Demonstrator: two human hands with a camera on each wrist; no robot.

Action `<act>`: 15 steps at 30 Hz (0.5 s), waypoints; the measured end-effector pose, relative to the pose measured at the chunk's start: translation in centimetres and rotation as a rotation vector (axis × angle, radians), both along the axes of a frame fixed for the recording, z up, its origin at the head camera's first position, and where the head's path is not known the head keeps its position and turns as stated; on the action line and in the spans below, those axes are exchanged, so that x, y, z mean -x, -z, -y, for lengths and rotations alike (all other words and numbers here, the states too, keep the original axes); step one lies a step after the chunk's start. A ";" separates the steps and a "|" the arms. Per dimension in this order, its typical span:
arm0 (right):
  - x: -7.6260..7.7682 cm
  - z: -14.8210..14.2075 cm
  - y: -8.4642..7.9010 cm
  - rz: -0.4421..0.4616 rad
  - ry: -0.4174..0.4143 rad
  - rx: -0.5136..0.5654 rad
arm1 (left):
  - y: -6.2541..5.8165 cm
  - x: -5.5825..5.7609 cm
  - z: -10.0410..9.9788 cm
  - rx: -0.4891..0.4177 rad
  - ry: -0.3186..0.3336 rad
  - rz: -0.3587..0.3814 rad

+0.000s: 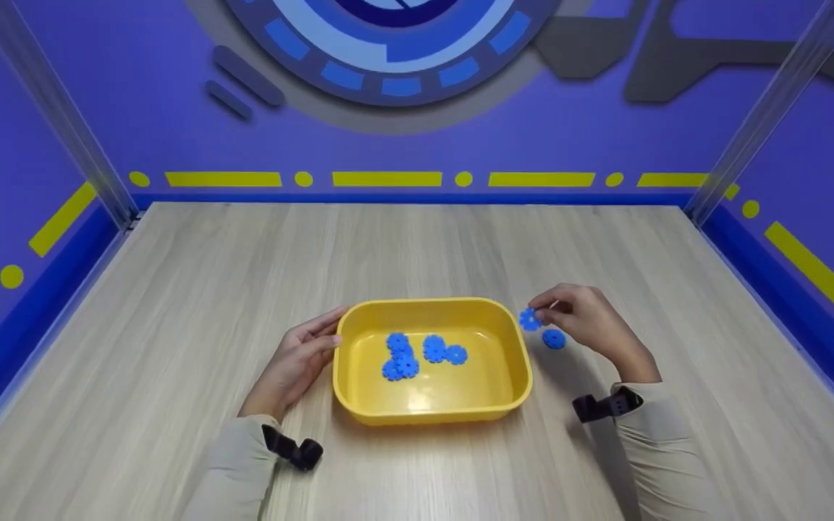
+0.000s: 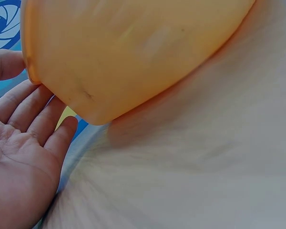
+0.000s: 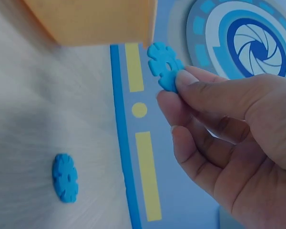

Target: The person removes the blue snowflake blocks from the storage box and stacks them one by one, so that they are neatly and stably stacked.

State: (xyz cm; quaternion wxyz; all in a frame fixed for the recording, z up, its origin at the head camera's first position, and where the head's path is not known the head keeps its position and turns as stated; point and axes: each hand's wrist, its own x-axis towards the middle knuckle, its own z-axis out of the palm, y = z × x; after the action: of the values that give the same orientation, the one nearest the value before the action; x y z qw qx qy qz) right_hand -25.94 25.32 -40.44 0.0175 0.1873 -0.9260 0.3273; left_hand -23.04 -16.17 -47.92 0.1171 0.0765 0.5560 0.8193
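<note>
The right hand pinches 1 blue disc between thumb and fingers, at the disc's edge, just beside the tub. Below that hand, a second disc lies on the counter. The left hand grips the tub's left rim; 2 clusters of discs lie inside.

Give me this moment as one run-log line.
left hand: holds yellow bin by rim | right hand: pinches blue disc | table: loose disc, right of bin | inside bin: more blue discs
</note>
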 end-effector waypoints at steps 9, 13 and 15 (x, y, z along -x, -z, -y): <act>0.6 -1.4 1.3 0.088 0.052 -0.002 | -0.1 0.0 -0.1 0.014 -0.003 0.006; 0.8 -1.9 1.6 0.102 0.069 -0.015 | -0.2 0.0 -0.2 0.003 -0.008 0.015; 0.9 -2.1 1.8 0.108 0.076 -0.027 | -0.2 -0.1 -0.2 -0.002 -0.008 0.017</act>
State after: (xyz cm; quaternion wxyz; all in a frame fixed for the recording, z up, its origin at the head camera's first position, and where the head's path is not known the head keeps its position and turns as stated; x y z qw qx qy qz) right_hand -26.84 27.45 -42.19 -0.0227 0.1341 -0.9364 0.3236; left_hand -22.99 -16.01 -47.68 0.1185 0.0676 0.5545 0.8209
